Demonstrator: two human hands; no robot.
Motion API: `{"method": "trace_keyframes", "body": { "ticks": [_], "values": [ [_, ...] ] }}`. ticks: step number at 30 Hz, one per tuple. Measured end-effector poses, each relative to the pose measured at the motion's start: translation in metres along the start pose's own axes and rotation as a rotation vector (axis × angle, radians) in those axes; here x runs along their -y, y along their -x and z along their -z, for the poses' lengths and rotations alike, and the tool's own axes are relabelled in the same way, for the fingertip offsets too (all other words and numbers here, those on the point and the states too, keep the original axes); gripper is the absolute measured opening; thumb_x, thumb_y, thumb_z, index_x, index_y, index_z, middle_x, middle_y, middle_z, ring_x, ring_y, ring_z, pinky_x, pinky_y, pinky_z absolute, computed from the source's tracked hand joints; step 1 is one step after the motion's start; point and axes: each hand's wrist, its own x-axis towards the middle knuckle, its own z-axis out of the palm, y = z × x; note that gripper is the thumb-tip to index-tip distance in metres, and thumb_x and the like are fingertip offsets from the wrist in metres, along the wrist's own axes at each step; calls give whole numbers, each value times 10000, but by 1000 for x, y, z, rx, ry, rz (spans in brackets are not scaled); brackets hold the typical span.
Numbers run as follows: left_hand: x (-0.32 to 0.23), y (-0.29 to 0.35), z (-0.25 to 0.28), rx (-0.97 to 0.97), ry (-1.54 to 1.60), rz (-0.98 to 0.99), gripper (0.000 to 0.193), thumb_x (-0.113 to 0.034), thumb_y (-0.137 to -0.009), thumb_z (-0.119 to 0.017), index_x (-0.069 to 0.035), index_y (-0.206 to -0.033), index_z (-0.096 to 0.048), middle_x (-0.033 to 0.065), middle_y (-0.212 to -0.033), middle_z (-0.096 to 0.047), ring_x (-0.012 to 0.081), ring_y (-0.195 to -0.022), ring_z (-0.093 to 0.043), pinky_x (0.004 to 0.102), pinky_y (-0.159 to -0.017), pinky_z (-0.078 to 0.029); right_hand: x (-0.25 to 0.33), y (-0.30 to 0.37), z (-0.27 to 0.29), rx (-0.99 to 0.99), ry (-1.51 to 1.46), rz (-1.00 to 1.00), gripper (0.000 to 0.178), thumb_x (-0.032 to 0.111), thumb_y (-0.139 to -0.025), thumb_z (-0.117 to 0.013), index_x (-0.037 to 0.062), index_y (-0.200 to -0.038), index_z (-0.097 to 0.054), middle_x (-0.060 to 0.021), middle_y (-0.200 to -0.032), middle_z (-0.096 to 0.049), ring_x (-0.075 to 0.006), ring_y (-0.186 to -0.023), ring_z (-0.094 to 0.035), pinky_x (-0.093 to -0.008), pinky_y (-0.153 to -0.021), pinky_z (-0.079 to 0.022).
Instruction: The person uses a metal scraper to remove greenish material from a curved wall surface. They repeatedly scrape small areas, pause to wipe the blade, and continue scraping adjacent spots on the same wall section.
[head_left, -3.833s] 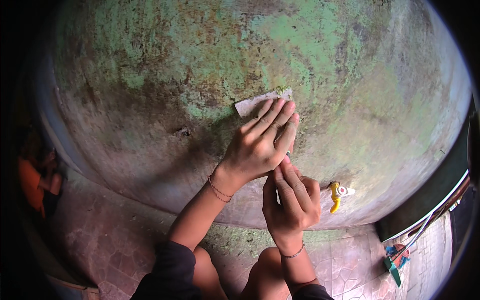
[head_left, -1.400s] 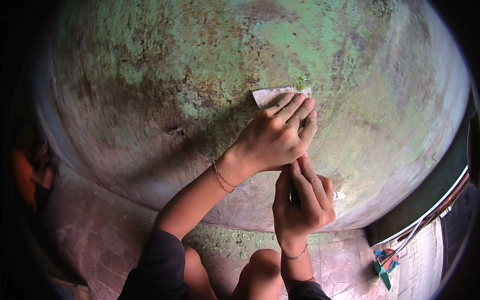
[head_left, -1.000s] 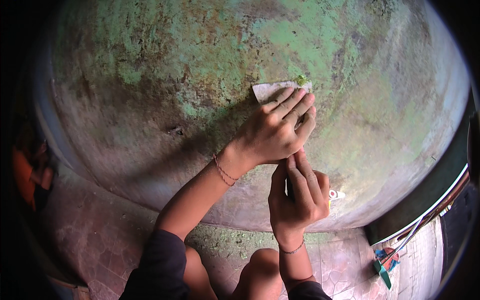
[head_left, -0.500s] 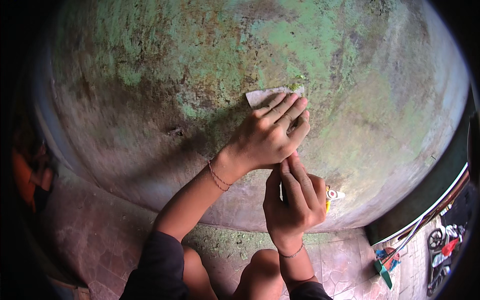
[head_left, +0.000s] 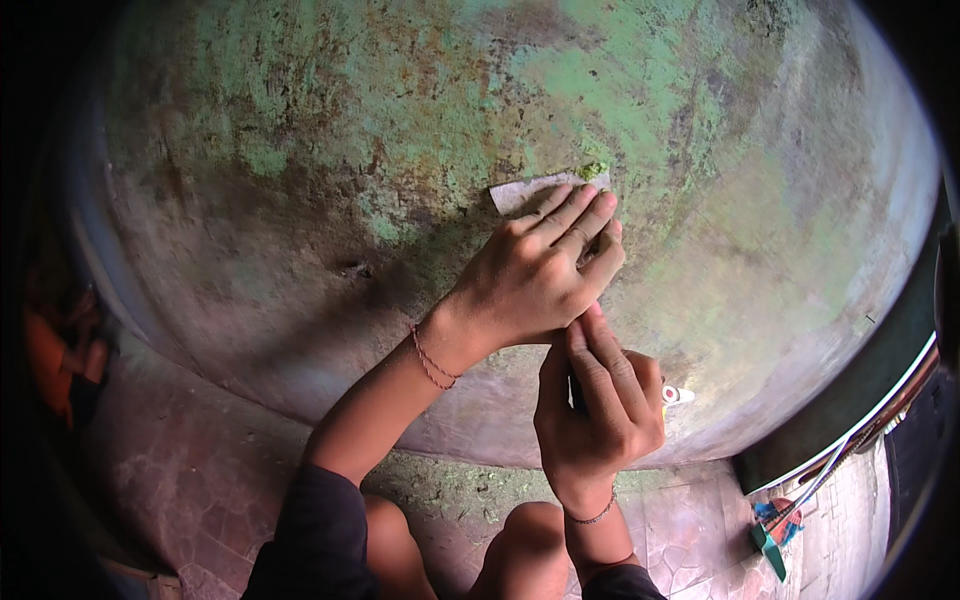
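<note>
A scraper with a wide pale blade (head_left: pixel 518 193) lies against the curved wall (head_left: pixel 300 200) of a large vessel-like surface, its green paint worn and flaking. My left hand (head_left: pixel 540 265) presses flat on the blade, with fingers stretched toward its edge. Lower down, my right hand (head_left: pixel 605 420) is closed round the scraper's handle, whose whitish end (head_left: pixel 678 396) sticks out on the right. Most of the handle is hidden by my hands. A small clump of green scrapings (head_left: pixel 592 171) sits on the blade's upper edge.
Green flakes (head_left: pixel 450 490) litter the stone-paved floor (head_left: pixel 200 490) below the wall, around my knees. At the lower right stand a green dustpan-like thing (head_left: pixel 768 550) and a blue and orange object (head_left: pixel 780 518). A person in orange (head_left: pixel 45 350) sits at the far left.
The scrapings have gathered into a clump at the blade's edge. My right hand has shifted slightly right and down; the left barely moved. A wheeled thing at the lower right has left the view.
</note>
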Motion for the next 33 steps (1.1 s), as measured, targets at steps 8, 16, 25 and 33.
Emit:
{"method": "trace_keyframes", "body": {
  "ticks": [8, 16, 25, 33],
  "values": [
    [2, -3, 3, 8, 25, -14, 304, -141, -842, -657, 26, -1088, -719, 225, -1248, -708, 395, -1161, -695, 482, -1013, -565, 3, -2, -2, -17, 9, -5, 240, -69, -733, -806, 21, -956, -794, -75, -1083, -787, -209, -723, -639, -295, -708, -600],
    [0, -7, 5, 30, 61, 5, 315, -132, -836, -652, 20, -1104, -719, 217, -1240, -715, 392, -1173, -691, 489, -1053, -538, 2, -2, -1, -9, 4, -33, 236, -62, -741, -818, 23, -959, -792, -73, -1087, -787, -208, -748, -641, -290, -725, -598],
    [-1, -12, 0, 45, 30, 26, 273, -153, -851, -651, 8, -1059, -724, 200, -1207, -731, 360, -1149, -706, 464, -1035, -555, 1, -1, -3, -97, 39, 8, 233, -57, -745, -829, 32, -958, -795, -76, -1088, -790, -195, -749, -654, -272, -678, -549],
    [2, -17, -7, -5, 100, 10, 263, -141, -840, -656, 21, -1037, -718, 210, -1196, -732, 362, -1153, -705, 456, -1028, -561, 3, -5, -1, -62, 101, 3, 274, -62, -749, -821, 32, -1005, -798, -82, -1100, -788, -206, -763, -668, -279, -690, -550]
  ]
}}
